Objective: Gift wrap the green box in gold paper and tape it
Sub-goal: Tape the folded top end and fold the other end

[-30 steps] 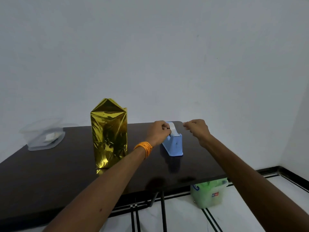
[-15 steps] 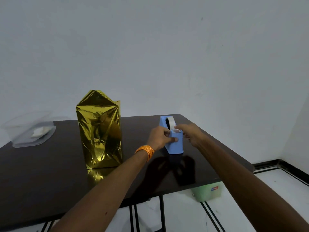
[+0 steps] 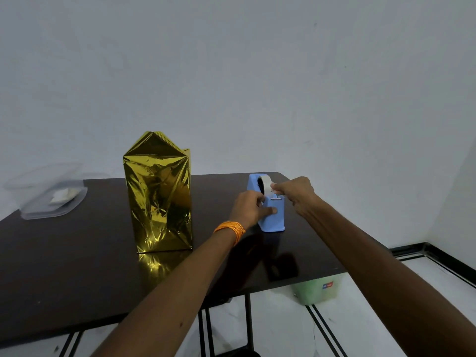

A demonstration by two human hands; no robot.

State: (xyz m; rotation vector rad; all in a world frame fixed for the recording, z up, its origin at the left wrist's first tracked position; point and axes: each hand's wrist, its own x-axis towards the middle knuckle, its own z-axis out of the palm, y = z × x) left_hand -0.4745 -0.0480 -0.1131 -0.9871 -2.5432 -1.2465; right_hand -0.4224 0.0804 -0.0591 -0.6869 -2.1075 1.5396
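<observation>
box: tall upright box wrapped in crinkled gold foil paper [image 3: 158, 199] stands on my dark glossy table [image 3: 77, 266], top folds peaked up, left of dispenser, apart from it
dispenser: light blue plastic tape dispenser [image 3: 273, 215] on table
left hand [image 3: 251, 208]: I grip dispenser body, thumb on its front
right hand [image 3: 296, 193]: I pinch white tape end [image 3: 273, 188] above cutter
back left: clear plastic tub [image 3: 49, 194]
floor: green bin [image 3: 316, 289] under table edge
</observation>
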